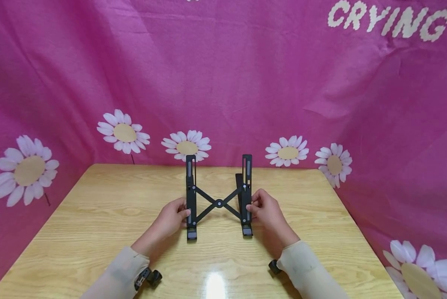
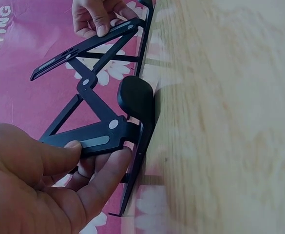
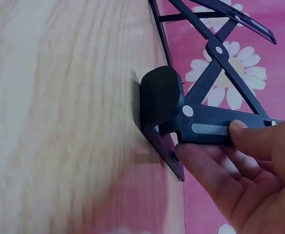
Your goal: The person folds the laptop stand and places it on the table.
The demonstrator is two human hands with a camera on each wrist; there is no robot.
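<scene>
A black folding laptop stand is held, spread open, at the middle of a wood-grain table, before a magenta daisy-print cloth. One side rail is pinched between the thumb and fingers of the left hand; the opposite rail is gripped in the same way by the right hand. Should the rails be pushed or pulled unevenly, the X-shaped brace could be skewed or partly folded, and the frame tipped. A fingertip could also be nipped if a rail is lowered (the left forefinger is placed close to a hinge). In the head view, the whole X and both rails are taken in at once, though the front lips are shown only small. By the wrist views, the rounded inner face of a lip and the grey strip under the left thumb are revealed.
</scene>
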